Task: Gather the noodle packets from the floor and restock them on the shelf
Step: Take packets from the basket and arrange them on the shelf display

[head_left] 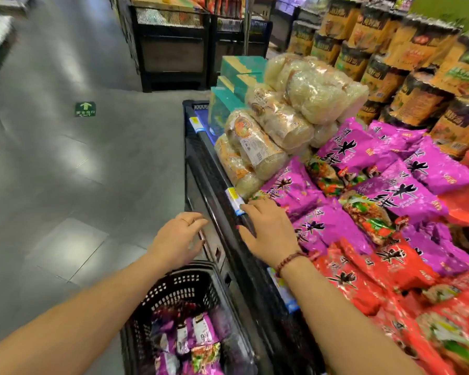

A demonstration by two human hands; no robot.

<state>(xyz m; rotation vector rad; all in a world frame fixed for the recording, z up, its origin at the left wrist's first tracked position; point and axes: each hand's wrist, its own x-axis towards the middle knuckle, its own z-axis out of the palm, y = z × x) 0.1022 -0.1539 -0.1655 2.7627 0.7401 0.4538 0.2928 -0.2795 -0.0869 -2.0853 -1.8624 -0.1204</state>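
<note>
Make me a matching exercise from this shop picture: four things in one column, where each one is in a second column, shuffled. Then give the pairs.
Things
1. black basket
2. green exit sticker
3. right hand
4. clear noodle bundles

Places
A. flat on the grey floor, out in the aisle
B. stacked at the far end of the shelf, beyond the purple packets
C. low beside the shelf front, with loose packets inside
D. resting open at the shelf's front edge, on purple packets

Pairs: 1-C, 2-A, 3-D, 4-B
</note>
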